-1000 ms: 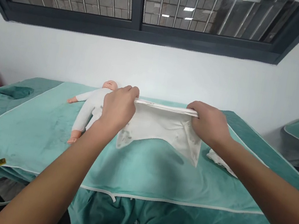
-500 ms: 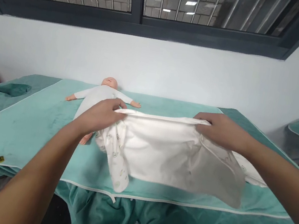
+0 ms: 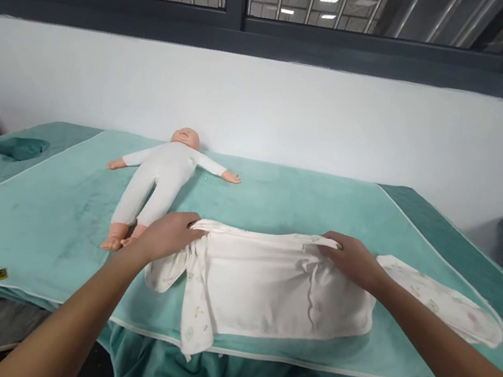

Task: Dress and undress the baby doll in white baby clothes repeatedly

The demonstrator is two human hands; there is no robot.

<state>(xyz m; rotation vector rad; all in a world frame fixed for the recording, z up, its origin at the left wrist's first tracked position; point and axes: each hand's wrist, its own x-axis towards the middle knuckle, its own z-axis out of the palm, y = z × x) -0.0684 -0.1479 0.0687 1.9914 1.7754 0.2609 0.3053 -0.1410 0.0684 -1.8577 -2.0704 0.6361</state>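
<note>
Head view: white garment (image 3: 272,295), right of the doll (image 3: 171,165) and nearer you; your left grip (image 3: 172,236) and right grip (image 3: 351,262) each pinch its upper edge (image 3: 267,237); uneven tension could crumple the patterned sleeve (image 3: 197,321).

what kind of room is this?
Probably an infant-care training room, though the pictures don't confirm it. A baby doll lies on a padded-looking surface with a teal cover, and a small white garment is held nearby.
</note>
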